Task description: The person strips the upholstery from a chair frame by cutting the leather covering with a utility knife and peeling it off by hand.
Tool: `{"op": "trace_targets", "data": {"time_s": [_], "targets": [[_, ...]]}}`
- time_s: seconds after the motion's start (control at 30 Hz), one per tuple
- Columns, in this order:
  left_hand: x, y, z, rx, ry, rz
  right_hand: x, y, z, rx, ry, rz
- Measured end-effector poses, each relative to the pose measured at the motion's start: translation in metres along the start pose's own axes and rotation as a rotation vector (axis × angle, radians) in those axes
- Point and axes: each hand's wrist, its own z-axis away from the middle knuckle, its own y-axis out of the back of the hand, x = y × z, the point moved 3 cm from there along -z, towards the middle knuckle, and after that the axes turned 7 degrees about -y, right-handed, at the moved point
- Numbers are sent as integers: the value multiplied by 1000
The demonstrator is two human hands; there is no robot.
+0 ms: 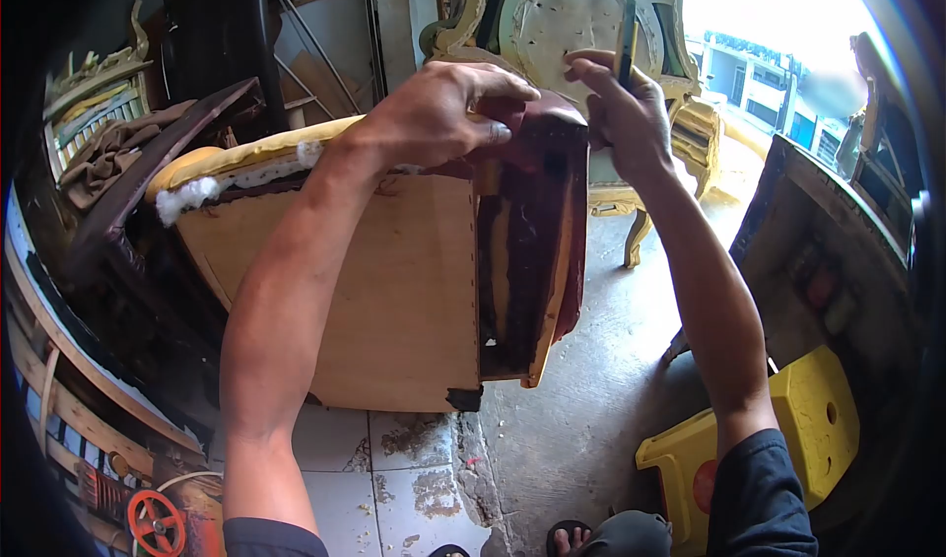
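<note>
An upholstered furniture piece stands before me, with a plywood panel, yellow foam and white stuffing along its top edge. My left hand rests at its upper corner, thumb and fingers closing on the dark red upholstery cover. Just right of that corner is my right hand, raised, its fingers curled around a slim dark tool with a yellow edge that points upward. The tool's exact kind cannot be made out. Part of the cover is hidden behind my left fingers.
A carved chair frame with an oval back stands behind. To the right are a dark panel-sided piece and a yellow plastic stool. A red wheel handle sits at lower left. Cracked tiles meet concrete floor.
</note>
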Motion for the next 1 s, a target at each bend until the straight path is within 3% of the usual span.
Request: {"op": "trace_targets", "data": {"time_s": [0.03, 0.17, 0.37, 0.43, 0.47, 0.57, 0.7, 0.8, 0.87, 0.97, 1.0], "targets": [[0, 1, 0, -63, -20, 16, 3, 12, 3, 85, 21, 181], [-2, -4, 2, 3, 49, 50, 49, 24, 25, 45, -272, 145], [-5, -11, -3, -30, 18, -19, 79, 12, 34, 87, -216, -63], [-6, -16, 4, 69, -115, -36, 85, 11, 31, 126, -142, -84], [1, -19, 3, 130, -207, -120, 81, 14, 36, 93, -220, -64], [4, -29, 10, 243, -280, -262, 82, 10, 36, 146, -107, -70], [1, -33, 14, 282, -196, -302, 90, 9, 34, 175, -77, -46], [2, -24, 8, 229, -155, -314, 74, 15, 36, 248, 37, 245], [-1, -11, 4, 118, -50, 51, 44, 21, 51, 303, 54, 481], [-9, -12, 7, 133, -17, 103, 15, 16, 77, 270, 123, 591], [-9, -13, 7, 143, -16, 106, 4, 11, 86, 161, -31, 592]]}}
